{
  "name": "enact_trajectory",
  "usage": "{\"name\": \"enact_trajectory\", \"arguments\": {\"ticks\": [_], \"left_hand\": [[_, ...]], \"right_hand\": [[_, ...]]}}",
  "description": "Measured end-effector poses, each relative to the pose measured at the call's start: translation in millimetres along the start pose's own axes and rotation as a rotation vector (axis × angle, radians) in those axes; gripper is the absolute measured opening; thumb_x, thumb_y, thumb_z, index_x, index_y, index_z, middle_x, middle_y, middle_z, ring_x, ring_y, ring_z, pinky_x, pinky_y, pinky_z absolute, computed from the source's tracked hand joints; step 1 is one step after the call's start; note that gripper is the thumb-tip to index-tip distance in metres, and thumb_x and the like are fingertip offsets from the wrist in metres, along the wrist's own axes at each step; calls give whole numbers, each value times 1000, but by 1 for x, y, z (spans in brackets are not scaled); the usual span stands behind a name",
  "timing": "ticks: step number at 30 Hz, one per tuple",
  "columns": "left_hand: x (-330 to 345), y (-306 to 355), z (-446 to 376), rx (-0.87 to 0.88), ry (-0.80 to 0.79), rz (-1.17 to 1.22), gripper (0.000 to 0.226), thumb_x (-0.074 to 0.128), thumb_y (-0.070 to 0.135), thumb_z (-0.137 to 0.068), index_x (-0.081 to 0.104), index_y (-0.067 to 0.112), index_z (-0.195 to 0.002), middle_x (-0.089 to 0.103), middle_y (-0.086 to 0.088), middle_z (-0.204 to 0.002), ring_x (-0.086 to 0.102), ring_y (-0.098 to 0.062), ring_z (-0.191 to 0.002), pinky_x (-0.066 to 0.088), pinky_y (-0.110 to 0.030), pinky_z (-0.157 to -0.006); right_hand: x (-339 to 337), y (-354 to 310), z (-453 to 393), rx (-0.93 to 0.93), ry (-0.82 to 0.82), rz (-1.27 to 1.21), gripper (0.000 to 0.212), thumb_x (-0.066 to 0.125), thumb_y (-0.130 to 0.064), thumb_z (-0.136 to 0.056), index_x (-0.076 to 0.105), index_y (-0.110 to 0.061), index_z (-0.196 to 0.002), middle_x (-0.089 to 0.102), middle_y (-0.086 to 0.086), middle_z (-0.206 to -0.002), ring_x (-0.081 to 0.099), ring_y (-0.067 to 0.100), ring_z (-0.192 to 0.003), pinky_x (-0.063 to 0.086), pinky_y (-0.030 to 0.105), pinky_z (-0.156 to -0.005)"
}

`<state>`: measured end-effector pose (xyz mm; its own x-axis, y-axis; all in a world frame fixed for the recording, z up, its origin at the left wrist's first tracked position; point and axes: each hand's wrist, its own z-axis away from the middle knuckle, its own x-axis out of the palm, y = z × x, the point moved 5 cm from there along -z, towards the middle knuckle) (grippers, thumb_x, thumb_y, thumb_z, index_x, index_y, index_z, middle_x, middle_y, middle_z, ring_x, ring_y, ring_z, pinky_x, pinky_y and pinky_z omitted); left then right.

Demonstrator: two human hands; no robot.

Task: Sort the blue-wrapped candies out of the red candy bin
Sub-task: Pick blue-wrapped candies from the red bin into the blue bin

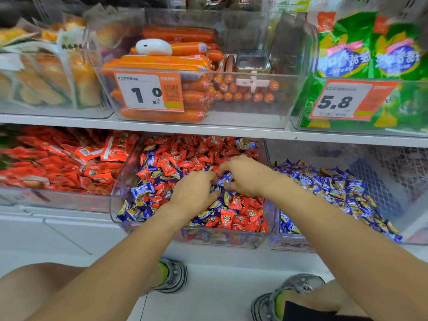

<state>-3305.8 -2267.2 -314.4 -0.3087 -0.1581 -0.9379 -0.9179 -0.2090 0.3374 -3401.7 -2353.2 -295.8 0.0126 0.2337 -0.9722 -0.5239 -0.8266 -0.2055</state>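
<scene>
Both my hands dig mid-way into the red candy bin (120, 181): my right hand (245, 176) pinches a blue-wrapped candy (225, 178), my left hand (194, 188) curls around more. Many blues remain; the blue bin (393, 205) sits beside it.

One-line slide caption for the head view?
Both hands, left and right, pick blue candies from the mixed red bin.
</scene>
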Motion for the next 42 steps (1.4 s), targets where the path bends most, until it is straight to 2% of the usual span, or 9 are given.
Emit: {"name": "enact_trajectory", "arguments": {"ticks": [5,9,16,20,27,31,35,40,42], "left_hand": [[-8,-18,3,-98,27,253,11,69,32,-85,67,24,-93,66,11,-87,58,-20,-66,52,-34,-62],[-22,-28,14,-220,-22,745,13,72,28,-88,65,17,-92,59,5,-75,46,-11,-49,36,-22,-48],[-15,19,28,-240,-209,1114,7,56,18,-98,52,13,-99,60,-13,-58,34,-19,-37,22,-22,-37],[-8,64,15,-49,-118,902,13,55,28,-99,51,15,-99,53,-12,-52,39,-16,-37,29,-22,-41],[6,150,-24,175,-56,458,30,46,55,-95,50,26,-96,68,5,-73,58,-3,-62,45,-32,-65],[31,187,-44,350,-233,392,31,49,46,-98,56,27,-122,59,0,-113,57,-11,-102,42,-32,-92],[41,177,-48,448,-211,249,42,57,39,-94,54,33,-136,34,-3,-154,25,-29,-143,19,-44,-118],[7,112,-13,447,215,357,25,57,22,-88,67,21,-111,58,4,-122,47,-16,-122,34,-34,-108],[11,69,-4,370,179,235,29,56,31,-87,66,21,-113,59,4,-118,49,-17,-118,38,-38,-105]], "right_hand": [[-8,8,12,23,110,-139,29,66,-38,-92,62,-21,-114,50,1,-102,52,22,-98,39,31,-79],[-18,19,27,113,103,-511,25,67,-44,-90,61,-20,-98,59,1,-79,46,11,-51,38,26,-55],[-8,6,54,190,81,-1067,14,58,-20,-94,59,-27,-106,50,6,-69,32,13,-43,32,21,-42],[-17,21,85,131,308,-898,16,61,-42,-95,66,-30,-104,57,4,-65,43,15,-46,37,26,-42],[-19,118,152,417,683,-1017,19,62,-37,-95,65,-24,-82,52,-12,-57,47,9,-53,48,31,-55],[-20,166,175,417,623,-662,14,67,-20,-92,67,-30,-82,67,-15,-81,59,-5,-73,42,26,-76],[-27,197,190,501,517,-460,14,73,-26,-87,72,-36,-97,64,-1,-109,58,12,-107,41,31,-101],[-36,183,189,477,465,-327,18,73,-28,-86,74,-25,-104,65,0,-112,60,15,-106,39,25,-97],[-38,155,175,402,492,-318,15,70,-27,-88,74,-23,-102,69,-1,-104,64,13,-98,45,25,-91]]}}
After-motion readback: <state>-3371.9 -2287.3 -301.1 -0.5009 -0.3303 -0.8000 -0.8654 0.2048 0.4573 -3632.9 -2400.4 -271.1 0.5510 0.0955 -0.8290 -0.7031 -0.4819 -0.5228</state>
